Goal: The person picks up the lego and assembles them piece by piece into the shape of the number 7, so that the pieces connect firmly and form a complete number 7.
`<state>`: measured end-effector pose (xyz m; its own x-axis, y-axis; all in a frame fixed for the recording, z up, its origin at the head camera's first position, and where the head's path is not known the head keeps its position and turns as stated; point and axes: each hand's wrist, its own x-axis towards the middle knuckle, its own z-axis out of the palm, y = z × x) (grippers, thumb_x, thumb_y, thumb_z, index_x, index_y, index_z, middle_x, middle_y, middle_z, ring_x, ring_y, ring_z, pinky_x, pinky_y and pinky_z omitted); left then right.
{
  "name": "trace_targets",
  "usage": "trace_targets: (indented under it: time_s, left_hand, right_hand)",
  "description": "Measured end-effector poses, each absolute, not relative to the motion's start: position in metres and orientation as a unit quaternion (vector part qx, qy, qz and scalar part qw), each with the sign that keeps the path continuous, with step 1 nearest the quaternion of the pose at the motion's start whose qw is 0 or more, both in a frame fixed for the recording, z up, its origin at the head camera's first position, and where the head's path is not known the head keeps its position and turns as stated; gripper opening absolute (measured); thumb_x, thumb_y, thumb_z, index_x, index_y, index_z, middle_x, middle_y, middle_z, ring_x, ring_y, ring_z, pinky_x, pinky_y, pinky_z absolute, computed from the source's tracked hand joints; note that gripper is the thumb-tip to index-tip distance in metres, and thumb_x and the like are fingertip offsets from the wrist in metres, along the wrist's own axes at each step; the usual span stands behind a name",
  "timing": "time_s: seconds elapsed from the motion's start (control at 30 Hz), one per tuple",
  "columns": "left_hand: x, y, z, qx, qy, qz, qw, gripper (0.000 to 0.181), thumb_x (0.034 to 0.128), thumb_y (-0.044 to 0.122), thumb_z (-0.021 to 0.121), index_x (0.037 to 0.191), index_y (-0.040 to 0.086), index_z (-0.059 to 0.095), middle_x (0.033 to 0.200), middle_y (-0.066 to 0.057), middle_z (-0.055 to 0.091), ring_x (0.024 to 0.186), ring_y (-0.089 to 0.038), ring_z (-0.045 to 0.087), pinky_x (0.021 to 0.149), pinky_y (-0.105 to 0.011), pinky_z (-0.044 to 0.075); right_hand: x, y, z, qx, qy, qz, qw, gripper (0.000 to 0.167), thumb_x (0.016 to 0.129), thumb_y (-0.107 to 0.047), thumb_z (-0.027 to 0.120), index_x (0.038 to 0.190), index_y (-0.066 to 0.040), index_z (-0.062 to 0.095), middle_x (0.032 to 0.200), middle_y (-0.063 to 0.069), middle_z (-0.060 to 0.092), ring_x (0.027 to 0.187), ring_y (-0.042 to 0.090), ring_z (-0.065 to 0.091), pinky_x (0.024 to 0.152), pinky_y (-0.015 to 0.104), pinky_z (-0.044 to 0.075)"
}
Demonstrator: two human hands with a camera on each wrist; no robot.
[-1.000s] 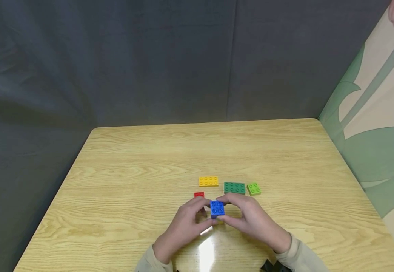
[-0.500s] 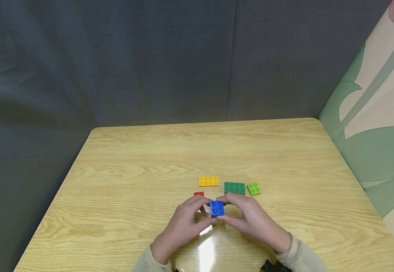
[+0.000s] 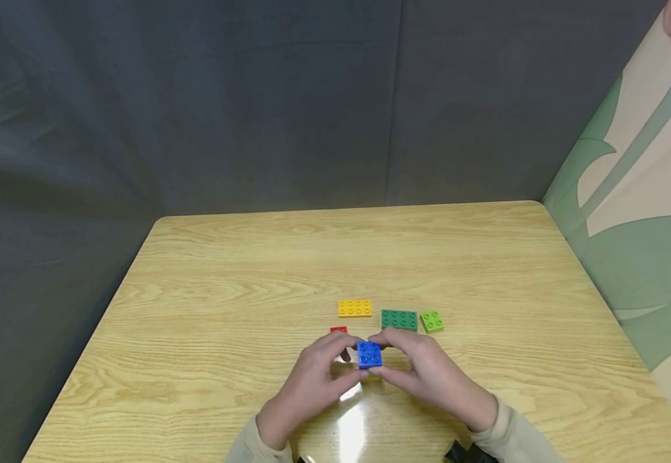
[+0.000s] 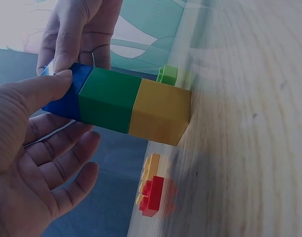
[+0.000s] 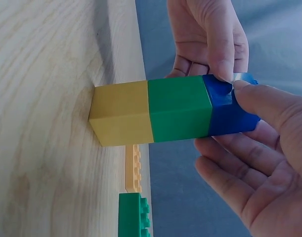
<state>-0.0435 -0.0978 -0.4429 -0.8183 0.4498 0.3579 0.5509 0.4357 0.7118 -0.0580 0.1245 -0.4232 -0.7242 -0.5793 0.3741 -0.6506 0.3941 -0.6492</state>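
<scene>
Left hand (image 3: 312, 379): thumb and fingers pinching the four-stud blue brick (image 3: 369, 354)
Right hand (image 3: 434, 373): pinching it from the opposite side
Tower: blue on green brick (image 5: 180, 111) on yellow brick (image 5: 122, 113), apparently standing on the surface (image 3: 225, 270)
Pressing: best straight down, evenly
Red brick (image 3: 339, 329): just beyond; avoid nudging

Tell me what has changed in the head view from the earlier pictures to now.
Very little: the left hand and its sleeve have shifted slightly to the left. Nothing was newly taken hold of or let go. Both hands still pinch the blue block; the right hand and the loose yellow, green, lime and red bricks look unmoved.
</scene>
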Motion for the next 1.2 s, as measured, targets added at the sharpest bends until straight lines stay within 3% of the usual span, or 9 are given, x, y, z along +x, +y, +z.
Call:
trace_targets:
  time_s: [0.33, 0.57, 0.9, 1.2]
  left_hand:
    - [-0.043, -0.098, -0.441, -0.304, -0.836, -0.454, 0.043, 0.029, 0.0881, 0.029, 0.073, 0.114, 0.02, 0.063, 0.106, 0.012, 0.062, 0.087, -0.016, 0.06, 0.075, -0.03, 0.053]
    - [-0.043, -0.098, -0.441, -0.303, -0.84, -0.446, 0.05, 0.031, 0.0867, 0.027, 0.075, 0.114, 0.017, 0.064, 0.105, 0.011, 0.063, 0.086, -0.013, 0.06, 0.075, -0.029, 0.053]
    - [-0.043, -0.096, -0.442, -0.308, -0.835, -0.453, 0.053, 0.031, 0.0843, 0.02, 0.077, 0.112, 0.019, 0.064, 0.105, 0.011, 0.063, 0.085, -0.013, 0.061, 0.075, -0.029, 0.054]
    - [-0.043, -0.096, -0.44, -0.293, -0.842, -0.45, 0.04, 0.031, 0.0834, 0.022, 0.078, 0.11, 0.02, 0.064, 0.104, 0.013, 0.063, 0.085, -0.013, 0.061, 0.075, -0.03, 0.053]
  right_hand:
    - [-0.059, 0.125, -0.423, 0.372, -0.825, 0.425, 0.019, 0.029, 0.086, -0.02, 0.076, 0.112, -0.016, 0.064, 0.105, -0.009, 0.067, 0.099, 0.013, 0.065, 0.087, 0.035, 0.054]
    - [-0.06, 0.124, -0.422, 0.379, -0.809, 0.449, 0.011, 0.029, 0.086, -0.017, 0.076, 0.111, -0.016, 0.062, 0.105, -0.009, 0.067, 0.098, 0.014, 0.065, 0.085, 0.04, 0.055]
    - [-0.063, 0.133, -0.414, 0.344, -0.818, 0.46, -0.021, 0.03, 0.089, -0.027, 0.072, 0.115, -0.015, 0.063, 0.108, -0.009, 0.066, 0.101, 0.013, 0.064, 0.087, 0.039, 0.054]
    - [-0.073, 0.137, -0.412, 0.321, -0.808, 0.494, -0.015, 0.017, 0.093, -0.011, 0.066, 0.11, -0.009, 0.066, 0.107, -0.003, 0.069, 0.1, 0.015, 0.066, 0.089, 0.039, 0.054]
